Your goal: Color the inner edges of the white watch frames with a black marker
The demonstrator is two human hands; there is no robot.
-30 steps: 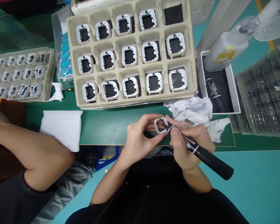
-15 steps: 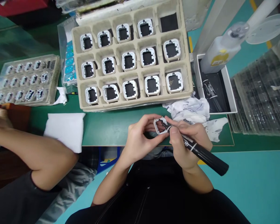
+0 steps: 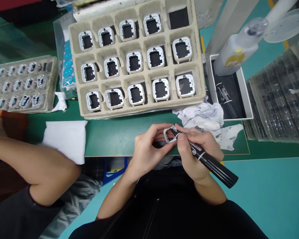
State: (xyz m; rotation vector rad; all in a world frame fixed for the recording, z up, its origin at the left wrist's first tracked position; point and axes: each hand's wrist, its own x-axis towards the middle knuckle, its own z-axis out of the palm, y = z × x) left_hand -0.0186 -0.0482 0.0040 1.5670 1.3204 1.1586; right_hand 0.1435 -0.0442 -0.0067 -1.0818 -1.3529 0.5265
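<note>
A small white watch-case frame (image 3: 166, 135) is pinched at its edges by my left hand (image 3: 147, 149), above the front edge of the green bench. My right hand (image 3: 199, 152) grips a black marker pen (image 3: 215, 167) like a pencil. The pen's dark tip is at the inside of the frame; whether it touches cannot be made out. Beyond my hands lies a moulded pulp tray (image 3: 99, 114), most of its pockets holding similar white frames (image 3: 136, 94). The back right pocket (image 3: 178, 18) shows only a dark bottom.
Crumpled stained cloths (image 3: 201, 114) lie right of the tray, beside a white box (image 3: 250, 114) with a plastic bottle (image 3: 229, 56). Stacked clear trays (image 3: 276, 109) stand far right. Left are a folded white cloth (image 3: 64, 139), another parts tray (image 3: 49, 103) and a co-worker's arm (image 3: 40, 166).
The frame is tilted more to its side in my left hand. My right hand and the marker have shifted slightly left, and the whole view has moved a little.
</note>
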